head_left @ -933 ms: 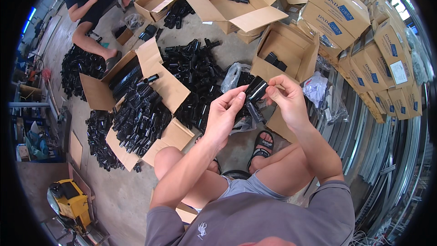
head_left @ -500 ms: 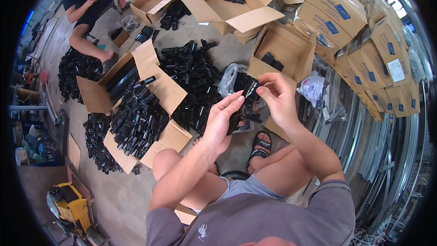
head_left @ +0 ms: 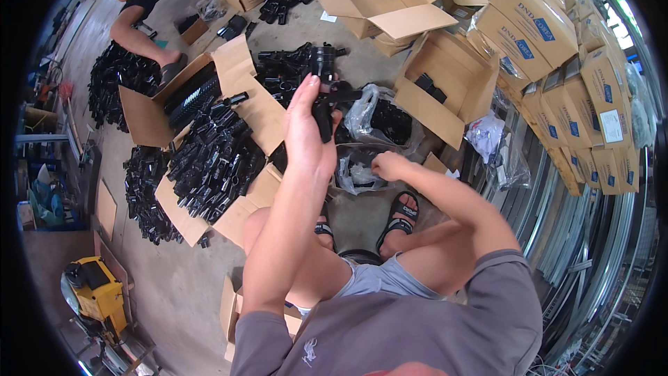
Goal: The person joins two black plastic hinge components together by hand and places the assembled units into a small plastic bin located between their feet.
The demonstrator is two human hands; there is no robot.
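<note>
Curling round black fitting, left hand before dark pile, right hand at clear bag, grip unclear, carton beyond

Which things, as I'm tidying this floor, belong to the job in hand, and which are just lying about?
Seemingly in the job:
black part, held in the left hand
heaped black parts
clear plastic bags, by the right hand

Seemingly just lying about:
yellow machine
long metal profiles

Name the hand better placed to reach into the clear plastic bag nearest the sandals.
Probably the right hand: it is right beside that bag, and no black part shows in it. The left hand is farther away and occupied with a black fitting.
</note>
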